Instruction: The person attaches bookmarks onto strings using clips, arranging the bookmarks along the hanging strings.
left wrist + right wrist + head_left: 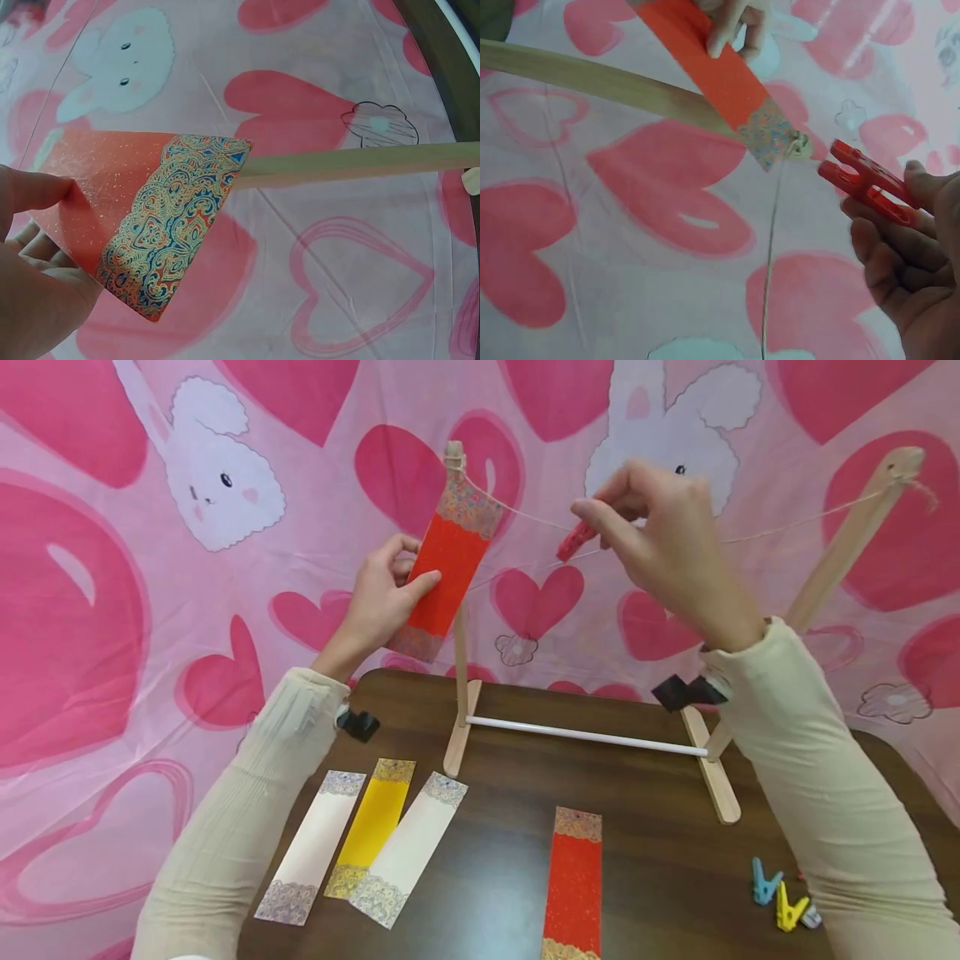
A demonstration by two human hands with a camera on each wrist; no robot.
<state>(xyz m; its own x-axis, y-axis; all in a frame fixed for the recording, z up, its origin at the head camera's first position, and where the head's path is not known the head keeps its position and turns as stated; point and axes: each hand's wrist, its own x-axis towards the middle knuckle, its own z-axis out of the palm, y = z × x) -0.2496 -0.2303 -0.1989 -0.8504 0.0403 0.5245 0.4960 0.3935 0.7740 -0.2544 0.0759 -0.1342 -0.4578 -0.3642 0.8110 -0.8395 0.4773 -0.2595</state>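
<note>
Cream sleeves (840, 777), left grip (381, 592) pinching red strip (456, 560) along one side, right grip (663, 535) pinching red clip (575, 540) at one end

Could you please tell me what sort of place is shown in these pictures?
Probably an indoor craft corner, perhaps arranged for recording: a dark table stands before a heart-printed cloth, with a wooden stand and decorated strips on it.
</note>
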